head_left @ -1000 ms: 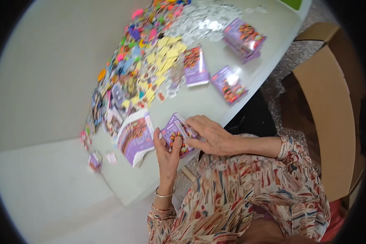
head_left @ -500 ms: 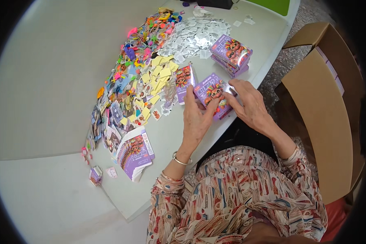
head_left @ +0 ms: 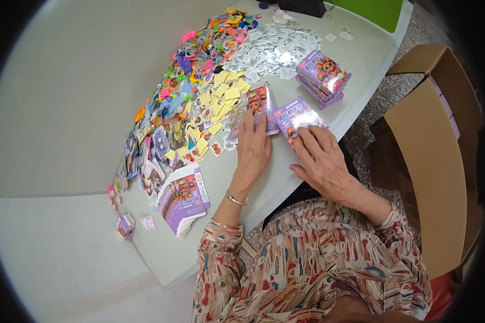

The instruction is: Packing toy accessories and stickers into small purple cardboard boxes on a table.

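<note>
You are sitting at a pale surface (head_left: 64,258) with a brown carton (head_left: 431,161) standing open at your right, just off its edge. Across the surface a long heap of small goods is running away from you: yellow slips (head_left: 221,102), bright plastic trinkets (head_left: 210,43), and silver sachets (head_left: 277,51) at the far end. A stack of purple boxes (head_left: 322,78) is resting beyond your right hand, near the surface's edge, and a fan of flat box blanks (head_left: 184,200) is lying to the left of your left forearm.

Your right hand (head_left: 323,159) is lying flat, fingers spread, on one purple box (head_left: 299,116) at the near edge of the surface; the fingers are covering its near end, so whether its flap is closed cannot be told. Your left hand (head_left: 253,148) is lying palm down with fingers together, their tips touching a second purple pack (head_left: 263,105) that is lying just left of the first and just beside the yellow slips.

Neither hand is pinching anything. To do this step well, you are probably best keeping the right palm steady on the box so it is not sliding toward the edge, and drawing the pack in with flat fingertips rather than raking, since the loose slips are lying close enough to be dragged along. Keeping the two purple items apart is likely helping you tell them one from the other.
</note>
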Tool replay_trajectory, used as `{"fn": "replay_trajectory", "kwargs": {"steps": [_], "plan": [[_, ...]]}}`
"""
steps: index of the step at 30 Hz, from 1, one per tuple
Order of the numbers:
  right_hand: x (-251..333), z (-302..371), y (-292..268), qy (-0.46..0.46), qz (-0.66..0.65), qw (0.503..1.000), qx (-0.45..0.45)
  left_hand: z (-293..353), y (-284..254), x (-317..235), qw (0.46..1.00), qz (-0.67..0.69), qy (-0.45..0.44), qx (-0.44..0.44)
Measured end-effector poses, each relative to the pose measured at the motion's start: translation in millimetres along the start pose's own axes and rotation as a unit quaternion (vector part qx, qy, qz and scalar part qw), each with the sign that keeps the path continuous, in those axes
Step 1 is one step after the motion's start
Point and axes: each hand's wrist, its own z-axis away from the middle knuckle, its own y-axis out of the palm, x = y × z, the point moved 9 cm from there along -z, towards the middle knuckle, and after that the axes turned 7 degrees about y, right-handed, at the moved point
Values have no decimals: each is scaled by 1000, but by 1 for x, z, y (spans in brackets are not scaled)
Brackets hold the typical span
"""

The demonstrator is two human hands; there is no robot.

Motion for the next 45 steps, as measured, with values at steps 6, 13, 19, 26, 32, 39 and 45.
{"fn": "replay_trajectory", "kwargs": {"steps": [6, 13, 19, 26, 32, 39, 45], "plan": [[16, -2, -11, -19, -24, 999, -39, 13, -78, 12, 978, -129, 54, -152], [45, -3, 10, -33, -153, 986, -50, 77, -128, 34, 949, 211, -228, -51], [61, 9, 60, 4, -186, 980, 71, 114, -69, 31, 866, 377, -323, 65], [45, 5, 71, 77, -145, 981, 109, 77, -47, 102, 929, 273, -243, 62], [45, 6, 66, 82, -144, 981, 100, 59, -33, 112, 990, 39, -138, 17], [43, 4, 68, 83, -153, 978, 115, 61, -29, 120, 985, 48, -159, 51], [43, -2, 73, 90, -163, 973, 138, 81, -59, 140, 909, 286, -302, -11]]}}
